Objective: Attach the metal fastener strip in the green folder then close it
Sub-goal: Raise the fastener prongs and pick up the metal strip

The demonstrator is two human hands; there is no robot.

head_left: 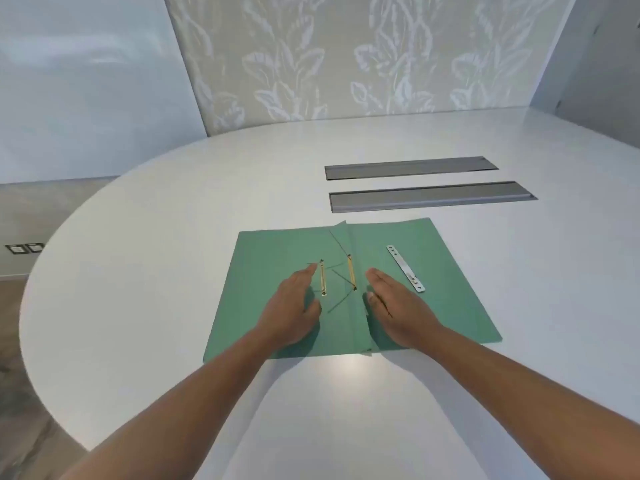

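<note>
No readable text in view

The metal fastener strip (406, 268) lying on the open green folder (277, 258) carries small dark marks near its lower end, too blurred to read; nothing else bears any lettering, label, brand or number.

Matt green card folder (277, 271), shiny metal strip (406, 268), on a smooth, glossy white table (173, 202).
</note>
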